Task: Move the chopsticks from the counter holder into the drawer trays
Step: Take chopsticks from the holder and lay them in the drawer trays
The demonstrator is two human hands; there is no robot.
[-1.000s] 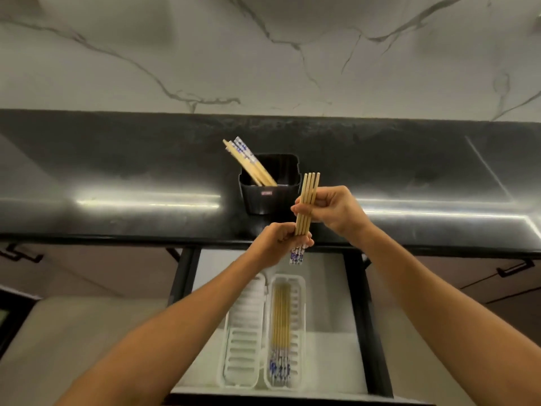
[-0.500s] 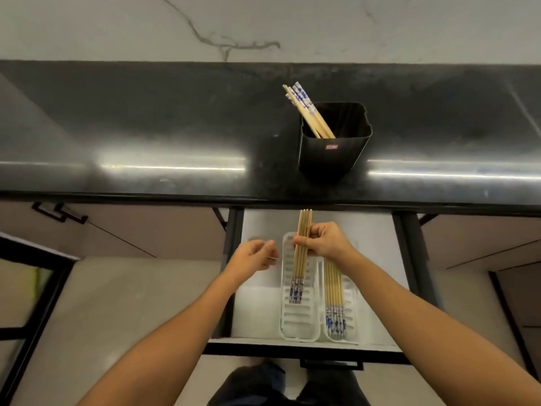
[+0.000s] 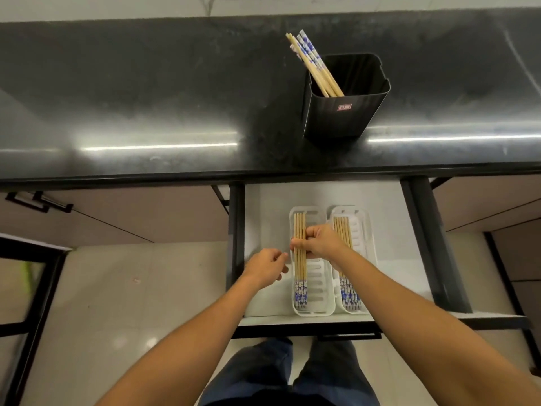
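My right hand (image 3: pixel 320 242) grips a bundle of wooden chopsticks (image 3: pixel 300 268) with blue-patterned ends, held lengthwise low inside the left white tray (image 3: pixel 320 310) in the open drawer. The right white tray (image 3: pixel 364 230) holds several more chopsticks (image 3: pixel 347 290). My left hand (image 3: pixel 266 268) hovers just left of the left tray, fingers loosely curled, holding nothing. On the black counter stands the black holder (image 3: pixel 344 112) with several chopsticks (image 3: pixel 311 61) leaning out toward its upper left.
The open drawer (image 3: pixel 263 218) has a white floor and dark side rails. The black counter edge (image 3: pixel 175 177) overhangs its back. A cabinet handle (image 3: pixel 38 202) sits at the left. My legs (image 3: pixel 292 373) stand below the drawer front.
My right hand has lowered the chopstick bundle from above the left tray down into it. My left hand stays beside the tray. The view has tilted further down.
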